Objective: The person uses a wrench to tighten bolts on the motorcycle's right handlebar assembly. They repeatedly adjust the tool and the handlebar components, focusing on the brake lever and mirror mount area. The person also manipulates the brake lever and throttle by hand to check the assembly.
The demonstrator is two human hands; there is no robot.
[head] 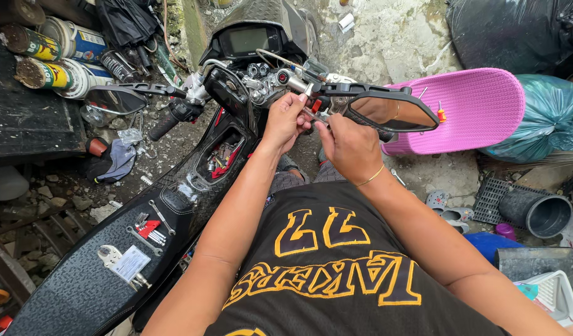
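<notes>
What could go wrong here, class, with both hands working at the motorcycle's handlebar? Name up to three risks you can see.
1. Wrenches lie loose on the sloping seat; a nudge could send them onto the rubble.
2. Both the left hand and right hand crowd one small part beside the mirror; a slip could pinch fingers.
3. The open compartment could swallow a dropped small part.

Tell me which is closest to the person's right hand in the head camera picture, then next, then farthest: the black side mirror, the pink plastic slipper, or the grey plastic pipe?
From the right hand:
1. Black side mirror, just above the hand, almost touching.
2. Pink plastic slipper, farther right, behind the mirror.
3. Grey plastic pipe, far right, lying on the ground.
</notes>
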